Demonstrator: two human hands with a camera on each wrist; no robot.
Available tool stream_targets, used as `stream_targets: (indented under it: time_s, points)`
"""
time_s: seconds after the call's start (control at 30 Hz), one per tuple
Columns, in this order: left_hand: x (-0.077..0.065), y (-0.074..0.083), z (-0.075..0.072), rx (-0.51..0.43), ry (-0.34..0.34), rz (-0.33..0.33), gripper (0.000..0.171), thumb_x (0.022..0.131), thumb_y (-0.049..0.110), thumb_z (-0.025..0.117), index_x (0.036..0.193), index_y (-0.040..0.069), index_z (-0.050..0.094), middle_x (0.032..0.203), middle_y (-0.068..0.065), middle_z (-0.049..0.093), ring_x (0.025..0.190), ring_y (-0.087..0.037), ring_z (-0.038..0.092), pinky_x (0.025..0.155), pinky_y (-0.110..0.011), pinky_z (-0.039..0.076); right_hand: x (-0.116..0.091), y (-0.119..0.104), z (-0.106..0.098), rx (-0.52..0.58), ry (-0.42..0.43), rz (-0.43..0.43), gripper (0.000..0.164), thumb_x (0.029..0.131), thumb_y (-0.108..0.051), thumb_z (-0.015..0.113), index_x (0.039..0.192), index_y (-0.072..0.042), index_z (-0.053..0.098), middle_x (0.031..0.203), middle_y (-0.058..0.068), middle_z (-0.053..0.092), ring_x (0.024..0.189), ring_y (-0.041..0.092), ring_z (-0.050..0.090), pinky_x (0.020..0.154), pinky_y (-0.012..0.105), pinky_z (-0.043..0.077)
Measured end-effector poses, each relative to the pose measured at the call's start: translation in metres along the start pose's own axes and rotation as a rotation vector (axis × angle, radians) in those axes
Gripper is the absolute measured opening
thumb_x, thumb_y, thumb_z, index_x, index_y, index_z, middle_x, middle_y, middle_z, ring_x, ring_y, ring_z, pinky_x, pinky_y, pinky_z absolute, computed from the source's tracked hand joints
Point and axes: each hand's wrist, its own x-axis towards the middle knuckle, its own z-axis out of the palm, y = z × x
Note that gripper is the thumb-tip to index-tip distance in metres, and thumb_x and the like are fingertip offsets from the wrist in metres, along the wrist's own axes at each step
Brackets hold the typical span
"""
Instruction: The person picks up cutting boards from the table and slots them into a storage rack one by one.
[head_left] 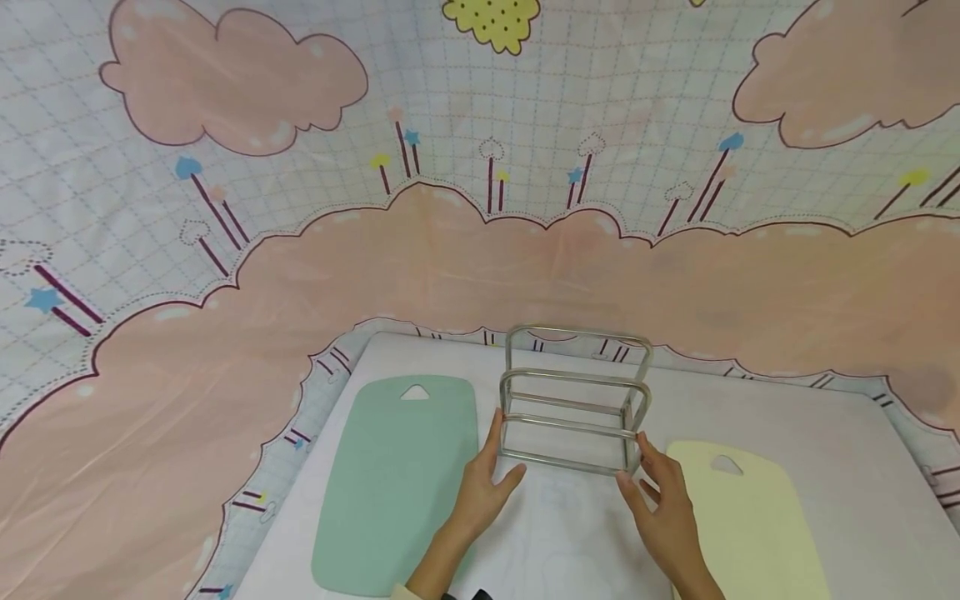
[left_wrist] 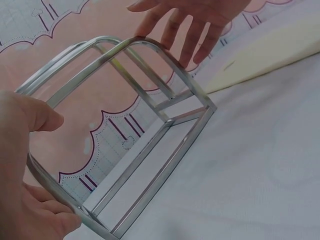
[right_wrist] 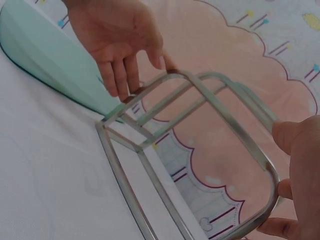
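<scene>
Touching the rack (head_left: 574, 378) between them, left hand (head_left: 480, 493) and right hand (head_left: 664, 510) have extended fingers. The head view alone shows both green board (head_left: 397, 483) and yellow board (head_left: 742, 525) beside the hands, table (head_left: 562, 533) below, cloth (head_left: 525, 267) beyond.

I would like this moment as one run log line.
left hand: touching rack, left side | right hand: touching rack, right side | green board: left of rack | yellow board: right of rack
</scene>
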Motion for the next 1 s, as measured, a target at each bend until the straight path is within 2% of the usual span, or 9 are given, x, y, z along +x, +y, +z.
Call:
stream_targets:
  time_s: [0.17, 0.23, 0.33, 0.47, 0.6, 0.73, 0.87, 1.0]
  points:
    - [0.002, -0.029, 0.01, -0.02, 0.009, 0.005, 0.079, 0.089, 0.0, 0.063, 0.152, 0.003, 0.017, 0.152, -0.018, 0.025, 0.137, -0.038, 0.024, 0.103, -0.054, 0.03, -0.002, 0.001, -0.001, 0.019, -0.007, 0.012, 0.065, 0.095, -0.017, 0.061, 0.152, -0.014, 0.028, 0.134, 0.02, 0.036, 0.122, 0.05, 0.041, 0.09, 0.053, 0.044]
    - [0.002, -0.041, 0.014, -0.022, 0.012, -0.001, 0.079, 0.091, 0.005, 0.064, 0.154, 0.009, 0.017, 0.154, -0.011, 0.024, 0.138, -0.034, 0.024, 0.102, -0.055, 0.032, -0.004, 0.002, 0.002, 0.026, -0.014, 0.021, 0.07, 0.095, -0.016, 0.062, 0.153, -0.018, 0.023, 0.14, 0.021, 0.03, 0.126, 0.05, 0.036, 0.09, 0.056, 0.042]
    - [0.002, -0.049, 0.014, -0.048, 0.035, -0.003, 0.074, 0.093, 0.01, 0.063, 0.153, 0.013, 0.021, 0.154, -0.009, 0.027, 0.137, -0.036, 0.029, 0.099, -0.058, 0.035, -0.007, 0.003, 0.008, 0.03, -0.019, 0.03, 0.08, 0.093, -0.015, 0.064, 0.155, -0.021, 0.014, 0.149, 0.022, 0.019, 0.132, 0.048, 0.028, 0.092, 0.062, 0.039]
    - [-0.002, -0.054, 0.01, -0.058, 0.111, 0.013, 0.063, 0.094, 0.012, 0.062, 0.15, 0.009, 0.032, 0.149, -0.015, 0.035, 0.129, -0.041, 0.04, 0.096, -0.056, 0.04, -0.011, 0.001, 0.017, 0.088, -0.035, 0.079, 0.087, 0.094, -0.017, 0.063, 0.155, -0.017, 0.001, 0.153, 0.024, 0.008, 0.133, 0.049, 0.024, 0.096, 0.064, 0.033]
    - [-0.012, -0.056, -0.002, -0.044, 0.193, 0.026, 0.054, 0.094, 0.005, 0.06, 0.144, 0.003, 0.04, 0.143, -0.019, 0.042, 0.123, -0.043, 0.046, 0.093, -0.055, 0.043, -0.015, -0.005, 0.026, 0.171, -0.08, 0.134, 0.088, 0.097, -0.022, 0.058, 0.153, -0.014, -0.009, 0.153, 0.027, 0.0, 0.132, 0.052, 0.024, 0.1, 0.059, 0.031]
    - [-0.023, -0.046, -0.02, -0.051, 0.265, -0.004, 0.049, 0.093, -0.004, 0.058, 0.139, -0.002, 0.044, 0.137, -0.021, 0.048, 0.119, -0.045, 0.048, 0.092, -0.055, 0.044, -0.023, -0.009, 0.036, 0.192, -0.141, 0.137, 0.083, 0.097, -0.024, 0.057, 0.154, -0.011, -0.002, 0.153, 0.026, 0.011, 0.132, 0.048, 0.03, 0.101, 0.053, 0.034]
    - [-0.035, -0.036, -0.043, -0.019, 0.343, -0.067, 0.046, 0.091, -0.009, 0.057, 0.136, -0.006, 0.046, 0.13, -0.021, 0.054, 0.116, -0.042, 0.052, 0.089, -0.05, 0.047, -0.03, -0.014, 0.052, 0.223, -0.206, 0.133, 0.069, 0.097, -0.024, 0.058, 0.152, -0.009, 0.019, 0.147, 0.021, 0.035, 0.129, 0.041, 0.04, 0.099, 0.05, 0.039]
    - [-0.049, -0.05, -0.066, 0.038, 0.399, -0.117, 0.05, 0.091, -0.007, 0.058, 0.139, -0.004, 0.043, 0.129, -0.021, 0.055, 0.116, -0.04, 0.053, 0.089, -0.038, 0.049, -0.032, -0.02, 0.072, 0.285, -0.285, 0.14, 0.056, 0.098, -0.023, 0.057, 0.146, -0.007, 0.034, 0.139, 0.016, 0.048, 0.126, 0.035, 0.046, 0.097, 0.045, 0.042]
